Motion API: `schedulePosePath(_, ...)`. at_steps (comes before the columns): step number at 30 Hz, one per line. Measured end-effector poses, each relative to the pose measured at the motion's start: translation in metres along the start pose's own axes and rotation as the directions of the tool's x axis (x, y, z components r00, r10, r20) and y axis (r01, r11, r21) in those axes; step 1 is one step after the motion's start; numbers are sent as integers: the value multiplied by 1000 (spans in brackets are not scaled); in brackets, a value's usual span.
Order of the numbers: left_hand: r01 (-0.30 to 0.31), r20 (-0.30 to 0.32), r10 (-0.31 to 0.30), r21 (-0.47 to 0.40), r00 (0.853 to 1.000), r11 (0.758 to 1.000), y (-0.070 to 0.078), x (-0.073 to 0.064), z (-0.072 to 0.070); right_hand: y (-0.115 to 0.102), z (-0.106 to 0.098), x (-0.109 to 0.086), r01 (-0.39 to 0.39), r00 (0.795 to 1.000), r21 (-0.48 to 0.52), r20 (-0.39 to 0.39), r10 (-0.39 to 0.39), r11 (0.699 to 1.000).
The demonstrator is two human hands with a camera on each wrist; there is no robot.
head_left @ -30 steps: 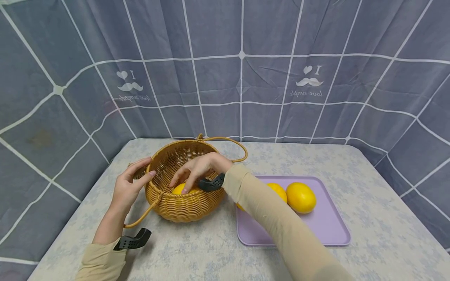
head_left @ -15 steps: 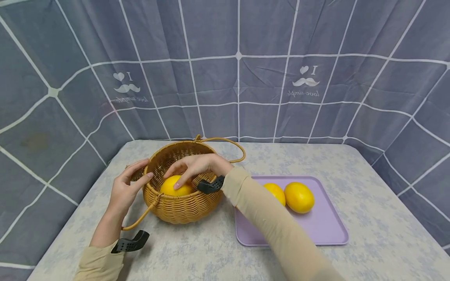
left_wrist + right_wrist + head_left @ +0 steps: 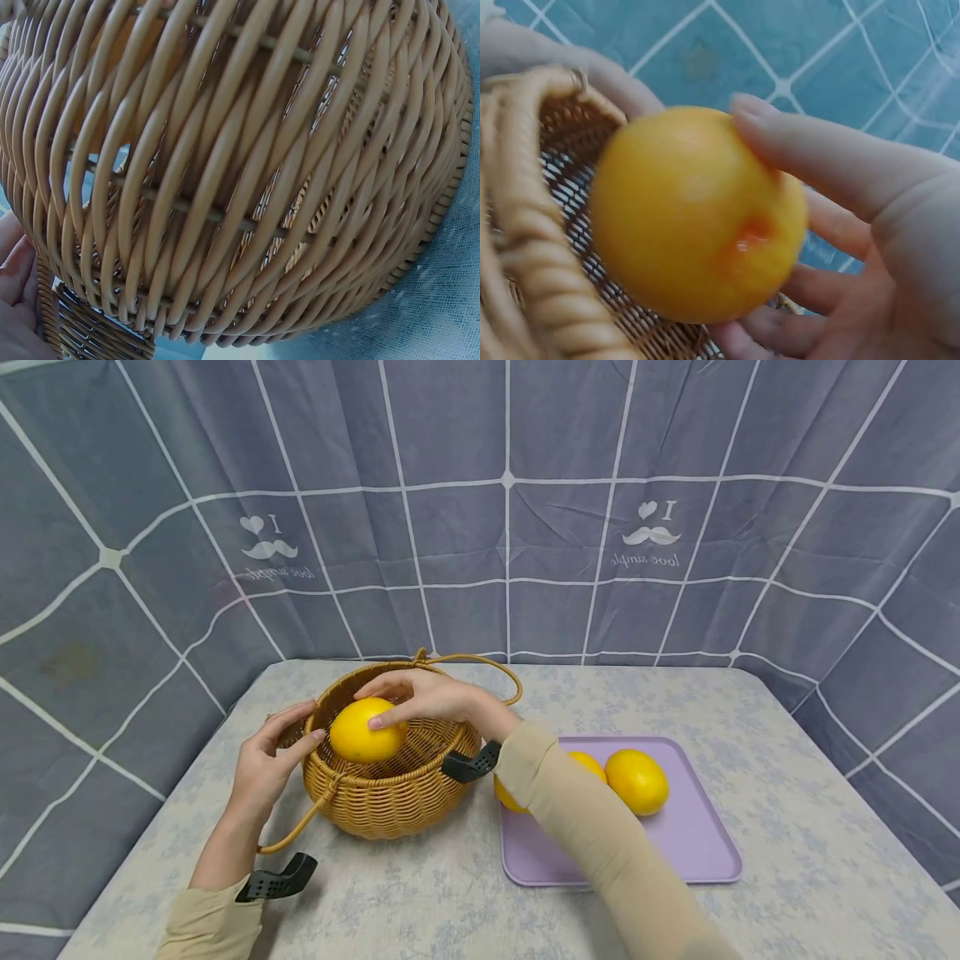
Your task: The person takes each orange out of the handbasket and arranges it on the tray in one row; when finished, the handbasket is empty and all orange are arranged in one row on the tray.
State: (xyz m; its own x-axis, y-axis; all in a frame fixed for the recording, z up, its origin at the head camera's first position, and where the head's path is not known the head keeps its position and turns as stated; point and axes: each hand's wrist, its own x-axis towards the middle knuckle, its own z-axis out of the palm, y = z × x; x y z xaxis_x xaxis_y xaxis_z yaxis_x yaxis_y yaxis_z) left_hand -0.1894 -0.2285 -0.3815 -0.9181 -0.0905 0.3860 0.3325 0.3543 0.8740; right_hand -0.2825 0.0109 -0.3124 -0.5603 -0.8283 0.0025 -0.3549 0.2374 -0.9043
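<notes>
My right hand (image 3: pixel 431 697) grips a yellow lemon (image 3: pixel 363 735) at the level of the wicker basket's (image 3: pixel 390 806) rim, thumb on the near side and fingers behind. In the right wrist view the lemon (image 3: pixel 682 217) shows a reddish dent near its end, and the thumb presses beside it. My left hand (image 3: pixel 266 760) holds the left side of the basket's rim, thumb at the inner edge. The left wrist view is filled by the basket's woven side (image 3: pixel 225 165), with part of the left hand (image 3: pixel 19 292) at the lower left.
A purple tray (image 3: pixel 690 852) lies to the right with a lemon (image 3: pixel 637 782) and more yellow fruit (image 3: pixel 510 793) partly hidden behind the right sleeve. The basket's two loop handles (image 3: pixel 480 656) stick out at back and front left. A grey grid curtain (image 3: pixel 465 535) encloses the table.
The right hand has lifted the lemon from inside the basket up to rim height, slightly to the left. The left hand stays on the rim.
</notes>
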Motion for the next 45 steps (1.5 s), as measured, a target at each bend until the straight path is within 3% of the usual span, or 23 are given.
schedulePosePath(4,-28,-22,28,13,999,1000,-36,10,-2,-6,0,-14,-13,991,27,-129,17,1000)
schedulePosePath(8,-45,-12,44,-33,999,998,-68,18,-5,-9,-1,-35,5,973,86,-229,14,996)
schedulePosePath(11,-56,-11,56,-28,998,998,-82,22,-7,-8,-5,-52,58,961,147,-275,-15,987)
schedulePosePath(16,-63,-24,63,-12,998,998,-87,24,-8,-3,-18,-80,127,942,212,-332,-51,969)
schedulePosePath(18,-56,-18,55,-31,998,998,-82,23,-8,-1,-24,-92,146,933,226,-356,-58,963)
schedulePosePath(19,-48,-29,48,6,998,999,-85,24,-8,-1,-26,-97,158,927,227,-370,-65,961)
schedulePosePath(29,-31,-13,30,-39,999,999,-7,3,-2,6,-45,-157,213,846,211,-529,-72,954)
schedulePosePath(32,-10,-18,10,-7,1000,1000,5,0,0,10,-48,-176,218,811,186,-581,-72,958)
schedulePosePath(41,-1,-18,1,-1,1000,1000,8,0,0,26,-47,-233,168,676,122,-737,-24,978)
schedulePosePath(45,-5,-18,5,-1,1000,1000,8,0,0,33,-44,-257,200,620,138,-784,-16,970)
